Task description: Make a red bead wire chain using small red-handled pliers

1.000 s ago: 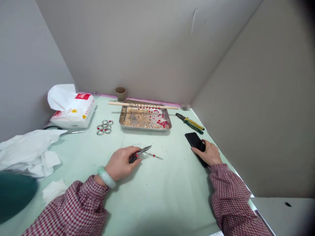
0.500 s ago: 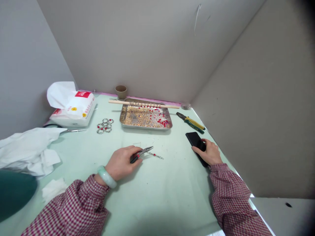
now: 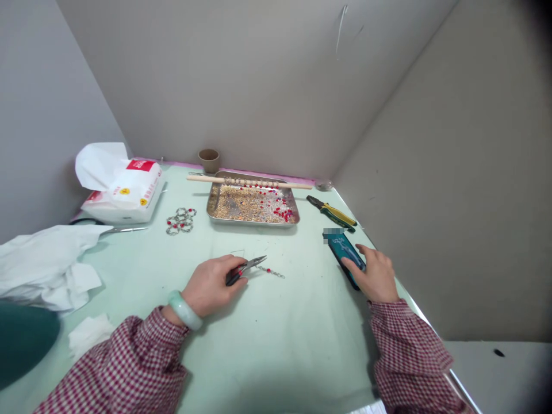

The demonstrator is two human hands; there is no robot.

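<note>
My left hand is closed around needle-nose pliers with dark handles, their jaws pointing right. Just beyond the jaws a short beaded chain with one red bead lies on the table; whether the jaws touch it I cannot tell. On the right a smartphone lies face up with its screen lit. My right hand is over the phone's near right side, thumb and fingers apart, the thumb over the screen's edge. Farther left rests a cluster of linked rings with red beads.
A metal tray of gold, clear and red beads stands at the back, a wooden stick across it. Green-and-yellow pliers lie right of it. Left are a tissue pack, scissors and crumpled tissues. Behind stands a cup.
The phone's screen has gone from dark to lit. My right hand has loosened from the phone's sides and shifted slightly right. My left hand still holds the pliers.
</note>
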